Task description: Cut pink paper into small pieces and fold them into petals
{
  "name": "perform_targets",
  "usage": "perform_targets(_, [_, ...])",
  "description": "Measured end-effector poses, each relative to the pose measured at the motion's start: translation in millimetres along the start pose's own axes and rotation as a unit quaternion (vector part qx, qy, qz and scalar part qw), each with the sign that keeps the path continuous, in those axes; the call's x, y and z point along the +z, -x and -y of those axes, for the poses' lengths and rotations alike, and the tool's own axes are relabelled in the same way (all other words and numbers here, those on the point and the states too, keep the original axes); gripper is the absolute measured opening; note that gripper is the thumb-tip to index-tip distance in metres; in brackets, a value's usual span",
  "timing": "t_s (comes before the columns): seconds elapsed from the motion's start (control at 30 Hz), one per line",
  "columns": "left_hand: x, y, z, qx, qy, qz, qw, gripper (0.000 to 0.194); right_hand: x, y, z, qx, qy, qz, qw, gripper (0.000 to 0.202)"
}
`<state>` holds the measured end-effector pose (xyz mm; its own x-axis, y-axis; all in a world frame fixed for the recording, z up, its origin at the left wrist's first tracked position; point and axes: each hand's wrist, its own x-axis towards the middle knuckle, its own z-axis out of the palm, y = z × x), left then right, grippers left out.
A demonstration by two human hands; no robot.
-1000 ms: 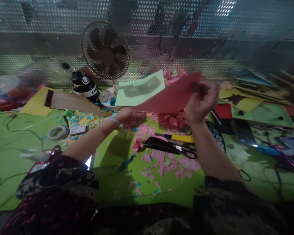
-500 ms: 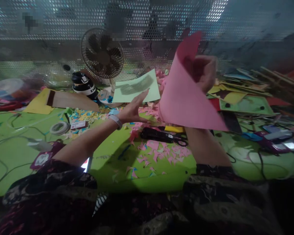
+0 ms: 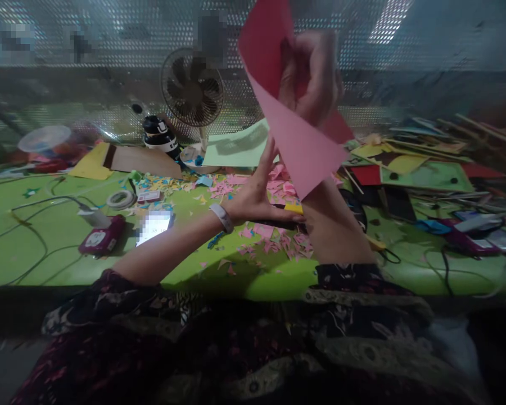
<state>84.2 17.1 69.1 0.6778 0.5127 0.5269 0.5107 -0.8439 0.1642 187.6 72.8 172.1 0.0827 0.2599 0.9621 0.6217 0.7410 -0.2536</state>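
Observation:
A curled pink paper sheet is raised above the table, its darker inner side facing up at the top. My right hand grips it, thumb and fingers closed at its upper part. Lower and to the left, my left hand has thumb and fingers spread wide, with a white band on the wrist. It holds nothing and hovers by a dark tool with a yellow part. A light green sheet lies behind it. Pink paper scraps are scattered below.
A fan and a black bottle stand at the back. Left are a tape roll, a lit phone and a purple device with cables. A green tray and stacked sheets lie to the right.
My right hand has lifted the pink sheet up and to the left, and the sheet has turned. My left hand has moved right, fingers still spread. The view has shifted slightly.

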Motion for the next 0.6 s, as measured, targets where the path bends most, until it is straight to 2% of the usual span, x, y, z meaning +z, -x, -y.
perform_targets(0.07, [-2.2,1.6,-12.8,-0.009,0.056,-0.034,0.998,0.093,5.6,-3.6,4.7,-0.039,0.07,-0.026,0.996,0.034])
perform_targets(0.13, [-0.3,1.1,-21.6,-0.013,0.146,-0.096,0.985,0.085,9.1,-6.3,11.0,-0.036,0.137,-0.017,0.99,0.033])
perform_targets(0.17, [1.8,0.6,-23.9,-0.015,0.204,-0.139,0.969,0.08,9.7,-7.3,14.6,-0.036,0.165,-0.008,0.986,0.033])
perform_targets(0.27, [6.9,1.1,-20.6,-0.025,0.348,-0.27,0.898,0.064,7.8,-8.3,23.8,-0.056,0.209,0.025,0.976,0.029])
perform_targets(0.33, [4.4,4.5,-10.5,-0.04,0.35,-0.331,0.875,0.064,4.6,-6.1,25.7,-0.077,0.21,0.041,0.974,0.027])
perform_targets(0.4, [-3.8,9.9,4.5,-0.072,0.318,-0.38,0.866,0.07,1.4,-1.3,23.4,-0.084,0.198,0.044,0.976,0.025])
perform_targets(0.47, [-15.5,14.8,23.2,-0.106,0.296,-0.402,0.86,0.07,-1.8,4.0,19.4,-0.092,0.17,0.035,0.981,0.024])
perform_targets(0.6, [-39.4,15.7,63.7,-0.123,0.275,-0.446,0.843,0.063,-11.0,4.7,23.5,-0.149,0.046,-0.05,0.987,0.025])
